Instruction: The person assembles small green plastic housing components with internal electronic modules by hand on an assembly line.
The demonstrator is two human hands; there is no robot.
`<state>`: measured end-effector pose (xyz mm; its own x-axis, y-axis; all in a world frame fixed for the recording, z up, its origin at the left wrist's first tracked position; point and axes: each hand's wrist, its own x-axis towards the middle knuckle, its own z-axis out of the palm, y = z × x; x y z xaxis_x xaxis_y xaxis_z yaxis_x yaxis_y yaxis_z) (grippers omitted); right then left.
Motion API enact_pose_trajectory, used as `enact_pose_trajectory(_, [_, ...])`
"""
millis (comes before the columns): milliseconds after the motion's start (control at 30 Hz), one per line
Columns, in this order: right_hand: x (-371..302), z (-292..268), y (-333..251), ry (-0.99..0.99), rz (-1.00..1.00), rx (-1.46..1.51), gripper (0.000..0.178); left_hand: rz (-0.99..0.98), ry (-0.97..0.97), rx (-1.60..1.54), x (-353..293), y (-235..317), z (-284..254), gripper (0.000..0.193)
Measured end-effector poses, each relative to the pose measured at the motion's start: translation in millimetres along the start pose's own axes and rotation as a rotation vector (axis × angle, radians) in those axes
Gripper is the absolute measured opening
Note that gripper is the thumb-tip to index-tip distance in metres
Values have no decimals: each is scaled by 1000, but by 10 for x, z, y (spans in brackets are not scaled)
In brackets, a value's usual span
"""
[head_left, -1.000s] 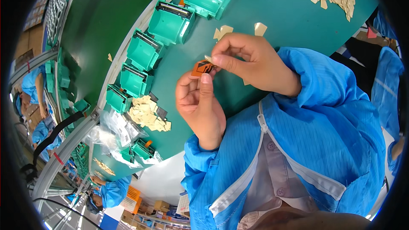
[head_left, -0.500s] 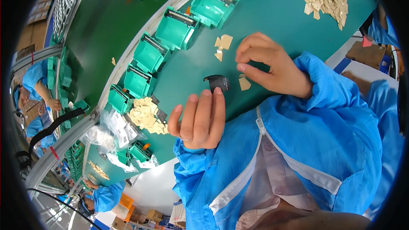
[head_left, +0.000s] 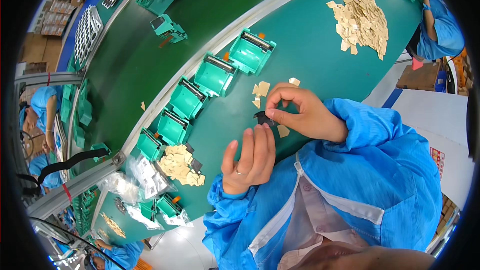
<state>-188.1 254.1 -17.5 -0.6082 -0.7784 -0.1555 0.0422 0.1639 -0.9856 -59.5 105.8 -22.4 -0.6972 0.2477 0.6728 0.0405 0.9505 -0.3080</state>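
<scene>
Two hands meet at a small black piece (head_left: 265,118) over the green table (head_left: 305,45), apparently working its edge. The right hand (head_left: 302,116), at its three o'clock, seemingly pinches it; the left hand (head_left: 248,162), at seven, reaches fingertips to it, thumb splayed. Moving on calls for steady support.

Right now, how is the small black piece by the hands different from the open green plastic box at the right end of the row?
The small black piece looks thin; the open green plastic box is hollow. The piece looks much smaller than the box. The left hand and right hand are at the piece; no hand touches the box. Both share the green tabletop.
</scene>
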Motion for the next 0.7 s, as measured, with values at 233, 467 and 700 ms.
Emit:
enact_pose_trajectory(233, [792, -512, -241, 422, -761, -654, 11, -205, -140, 6, -68, -97, 23, 23])
enact_pose_trajectory(467, [2562, -1467, -397, 566, -441, -1231, 85, -288, -125, -88, -97, -40, 18, 30])
enact_pose_trajectory(700, [2839, -1575, -144, 451, -339, -1245, 91, -391, -179, -135, -164, -62, -91, 31])
